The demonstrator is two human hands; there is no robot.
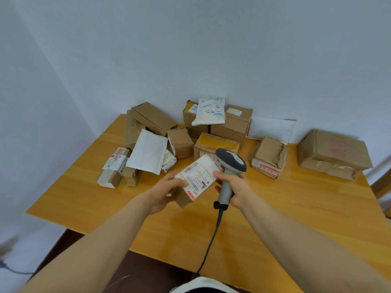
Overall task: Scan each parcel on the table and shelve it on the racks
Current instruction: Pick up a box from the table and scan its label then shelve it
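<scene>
My left hand (167, 191) holds a small cardboard parcel (195, 180) above the wooden table (296, 208), its white shipping label facing up. My right hand (234, 187) grips the handle of a grey barcode scanner (229, 166), whose head sits just right of the parcel's label. The scanner's dark cable (209, 246) runs down toward me. Several more parcels lie at the back of the table: brown boxes (154, 118), a white padded envelope (148, 153) and a white bag (209, 112).
A large crumpled box (334, 153) sits at the table's right side, a torn box (269, 157) left of it. White walls meet behind the table. The table's left edge drops to a dark floor (69, 240). No racks are in view.
</scene>
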